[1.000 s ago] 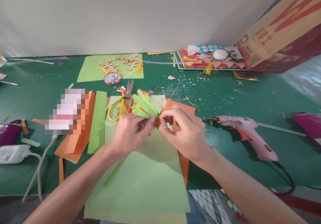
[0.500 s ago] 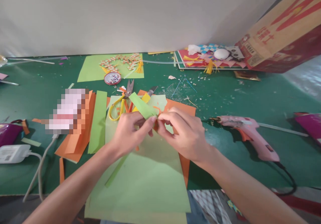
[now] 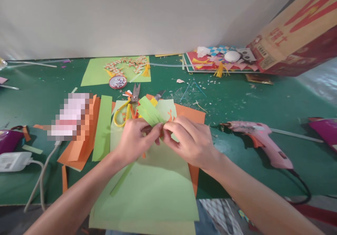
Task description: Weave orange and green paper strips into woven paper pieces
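Near the middle of the frame, the left hand [image 3: 139,133] holds some green strips [image 3: 149,110] in a tight pinch, thumb on top. The strips fan out up and to the left. The right hand [image 3: 189,136] is close beside it, with its fingers curled in at the low end of the strips. Its fingertips are partly hidden, so I cannot tell if they grip anything. Some thin orange bits [image 3: 170,115] poke up just above them.

Under both hands is a big green sheet [image 3: 155,189], which runs down to the bottom of the frame. Orange paper [image 3: 193,115] sticks out past its right edge. Just up and left of the strips are scissors [image 3: 128,110] with yellow handles, and a knife [image 3: 154,102] is partly hidden behind the strips.

At the right of the frame, a pink glue gun [image 3: 263,142] lies on the green table [image 3: 237,101]. A round dish [image 3: 118,82] with tiny bits in it is in the upper left. A big paper bag [image 3: 302,34] leans in the upper right corner.
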Demonstrator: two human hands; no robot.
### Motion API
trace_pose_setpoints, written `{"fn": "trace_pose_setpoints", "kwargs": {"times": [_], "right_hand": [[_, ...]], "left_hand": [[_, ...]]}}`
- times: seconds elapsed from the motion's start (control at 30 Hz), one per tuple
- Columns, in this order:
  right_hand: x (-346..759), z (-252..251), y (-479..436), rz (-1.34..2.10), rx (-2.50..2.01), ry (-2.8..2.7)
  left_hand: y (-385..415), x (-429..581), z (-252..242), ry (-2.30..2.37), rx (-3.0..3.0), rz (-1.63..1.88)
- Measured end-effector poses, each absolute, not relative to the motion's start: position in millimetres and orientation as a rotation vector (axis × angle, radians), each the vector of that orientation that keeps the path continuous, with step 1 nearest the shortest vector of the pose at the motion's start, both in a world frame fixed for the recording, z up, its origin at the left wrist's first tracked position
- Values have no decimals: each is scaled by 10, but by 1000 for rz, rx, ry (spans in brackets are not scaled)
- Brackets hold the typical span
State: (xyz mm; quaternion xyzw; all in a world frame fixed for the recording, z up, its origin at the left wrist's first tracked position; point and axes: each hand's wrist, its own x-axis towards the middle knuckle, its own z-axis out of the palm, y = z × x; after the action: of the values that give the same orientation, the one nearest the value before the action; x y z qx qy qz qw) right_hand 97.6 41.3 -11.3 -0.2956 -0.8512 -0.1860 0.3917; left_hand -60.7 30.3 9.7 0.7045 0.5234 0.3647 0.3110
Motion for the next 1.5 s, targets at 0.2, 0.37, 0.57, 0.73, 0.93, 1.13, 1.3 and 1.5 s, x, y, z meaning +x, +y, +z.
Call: {"fn": "trace_pose_setpoints", "kwargs": {"times": [0.2,0.37,0.57,0.73,0.93,1.13,1.3,1.5], "right_hand": [[970,-113,412,-516,-760,-2178],[969,-110,412,-539,-757,-2176],[970,-122,413,-506,-746,-2188],[968,-131,416,-496,-749,-2174],[925,-126,321,-476,-626,-2291],[921,-120,270,-306,-542,-2338],[921,-136,284,-209,-535,-2382],[909,-140,277,-153,-503,-2384]], "left_hand": [[301,-609,73,1349,1902,1013],[301,-609,63,1338,1903,1030],[306,-604,62,1356,1895,1026],[302,-601,50,1357,1894,1023],[332,-638,34,1490,1812,1083],[349,-663,30,1487,1711,1128],[356,-669,12,1539,1735,1127],[365,-668,20,1546,1710,1102]]}}
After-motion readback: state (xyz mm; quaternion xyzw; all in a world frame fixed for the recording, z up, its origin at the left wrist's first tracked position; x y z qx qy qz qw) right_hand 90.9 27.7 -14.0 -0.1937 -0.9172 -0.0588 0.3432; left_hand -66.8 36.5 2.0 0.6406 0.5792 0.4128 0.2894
